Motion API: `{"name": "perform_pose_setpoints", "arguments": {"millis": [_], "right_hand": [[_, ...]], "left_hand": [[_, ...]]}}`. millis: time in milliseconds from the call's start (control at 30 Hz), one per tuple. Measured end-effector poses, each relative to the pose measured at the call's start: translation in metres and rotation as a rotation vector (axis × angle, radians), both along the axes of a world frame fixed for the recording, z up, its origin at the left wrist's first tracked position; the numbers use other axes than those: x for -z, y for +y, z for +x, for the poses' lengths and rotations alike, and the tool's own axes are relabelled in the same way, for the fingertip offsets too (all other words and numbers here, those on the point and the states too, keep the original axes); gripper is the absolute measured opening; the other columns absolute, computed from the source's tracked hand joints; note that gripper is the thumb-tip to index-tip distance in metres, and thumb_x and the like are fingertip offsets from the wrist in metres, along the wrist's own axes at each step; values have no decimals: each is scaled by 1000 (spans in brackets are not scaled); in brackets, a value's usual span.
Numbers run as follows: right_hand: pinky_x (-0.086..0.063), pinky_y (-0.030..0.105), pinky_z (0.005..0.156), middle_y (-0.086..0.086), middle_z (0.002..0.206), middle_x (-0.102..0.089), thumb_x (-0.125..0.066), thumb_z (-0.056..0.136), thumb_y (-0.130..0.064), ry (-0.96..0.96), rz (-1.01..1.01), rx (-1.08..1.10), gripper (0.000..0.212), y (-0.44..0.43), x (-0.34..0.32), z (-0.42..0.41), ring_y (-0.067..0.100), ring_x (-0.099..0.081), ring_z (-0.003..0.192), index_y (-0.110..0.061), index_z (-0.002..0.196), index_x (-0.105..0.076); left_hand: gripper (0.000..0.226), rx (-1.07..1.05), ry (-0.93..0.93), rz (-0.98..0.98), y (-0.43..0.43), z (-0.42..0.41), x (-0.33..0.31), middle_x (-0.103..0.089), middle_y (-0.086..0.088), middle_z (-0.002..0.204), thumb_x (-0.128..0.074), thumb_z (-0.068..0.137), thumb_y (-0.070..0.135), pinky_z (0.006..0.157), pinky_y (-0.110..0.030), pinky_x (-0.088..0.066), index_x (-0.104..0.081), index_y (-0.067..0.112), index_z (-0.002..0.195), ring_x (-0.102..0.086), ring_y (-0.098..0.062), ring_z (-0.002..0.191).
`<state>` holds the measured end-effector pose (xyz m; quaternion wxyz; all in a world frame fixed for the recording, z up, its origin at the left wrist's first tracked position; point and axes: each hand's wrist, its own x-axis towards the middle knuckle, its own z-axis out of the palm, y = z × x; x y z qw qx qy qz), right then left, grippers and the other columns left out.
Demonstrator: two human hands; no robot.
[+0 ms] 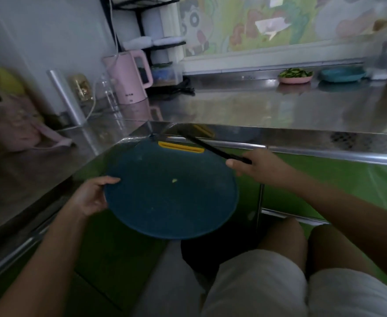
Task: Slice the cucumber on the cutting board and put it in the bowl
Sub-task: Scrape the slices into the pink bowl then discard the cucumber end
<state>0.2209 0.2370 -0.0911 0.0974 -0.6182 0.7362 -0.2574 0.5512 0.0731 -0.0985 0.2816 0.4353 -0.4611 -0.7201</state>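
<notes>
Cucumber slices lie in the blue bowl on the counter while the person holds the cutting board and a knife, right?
Not quite: the head view shows the cucumber slices in the pink bowl, beside the blue bowl. The left hand does hold the cutting board, the right hand the knife.

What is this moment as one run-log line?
left hand: grips cutting board rim | right hand: holds knife | board: one cucumber scrap | pink bowl: cucumber slices, on counter
</notes>
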Motion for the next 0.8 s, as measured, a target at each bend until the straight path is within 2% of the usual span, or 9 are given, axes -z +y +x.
{"name": "perform_pose_setpoints", "arguments": {"millis": [100, 167, 233, 333, 400, 467, 533, 633, 800], "right_hand": [[-35, 28, 54, 0, 57, -48, -33, 84, -63, 27, 10, -80, 61, -3, 24, 3, 13, -46, 52, -8, 69, -53], [-36, 29, 54, 1, 57, -43, -28, 83, -64, 42, 64, -120, 60, -2, 41, 1, 15, -43, 52, -10, 68, -49], [-40, 25, 57, 1, 60, -50, -29, 90, -58, 40, 125, -132, 58, 1, 60, 2, 14, -48, 55, -8, 72, -54], [-47, 34, 70, 11, 73, -62, -27, 90, -59, -2, 221, -148, 64, 1, 92, 10, 22, -58, 68, -5, 78, -60], [-46, 35, 66, 12, 74, -59, -28, 93, -57, -32, 289, -144, 60, -1, 111, 19, 22, -56, 67, -7, 77, -56], [-36, 30, 54, 6, 66, -51, -28, 96, -55, -35, 323, -145, 54, -5, 128, 29, 18, -48, 59, -11, 73, -49], [-31, 28, 50, 3, 64, -45, -29, 96, -54, -46, 341, -150, 50, -10, 142, 41, 16, -44, 56, -15, 69, -44], [-35, 33, 54, 2, 66, -44, -27, 97, -54, -49, 364, -141, 48, -17, 162, 61, 22, -49, 64, -15, 73, -43], [-40, 34, 61, 16, 87, -60, -26, 98, -52, -32, 362, -122, 49, -21, 189, 86, 32, -59, 81, -10, 81, -46]], "left_hand": [[21, -9, -42, 85, 5, 2, 21, -73, -11, 75, -46, 82, 3, 50, -31, -57, -61, 0, 97, -71, -21, 62], [23, -3, -47, 128, 8, -3, 36, -73, -12, 76, -38, 92, 2, 50, -31, -57, -60, -1, 100, -71, -21, 62], [20, -23, -31, 167, 13, -8, 51, -73, -12, 77, -42, 91, 1, 51, -29, -58, -58, -1, 102, -71, -20, 62], [27, -7, 3, 230, 26, -14, 77, -73, -14, 83, -50, 80, -1, 55, -29, -59, -57, -1, 106, -72, -20, 67], [22, 1, 3, 258, 32, -18, 93, -73, -13, 84, -46, 86, -5, 55, -28, -59, -57, 0, 105, -72, -20, 68], [21, -10, -9, 288, 35, -22, 105, -73, -12, 81, -42, 91, -6, 55, -27, -58, -57, 0, 105, -71, -19, 67], [20, -23, -43, 308, 34, -24, 115, -72, -13, 80, -45, 90, -6, 54, -27, -58, -55, -1, 106, -71, -18, 65], [22, -46, -98, 335, 30, -25, 126, -70, -16, 88, -48, 88, -6, 54, -27, -58, -55, -2, 108, -72, -21, 69], [16, -70, -116, 333, 22, -26, 122, -72, -14, 76, -45, 92, -6, 52, -26, -57, -55, 0, 102, -71, -20, 65]]}}
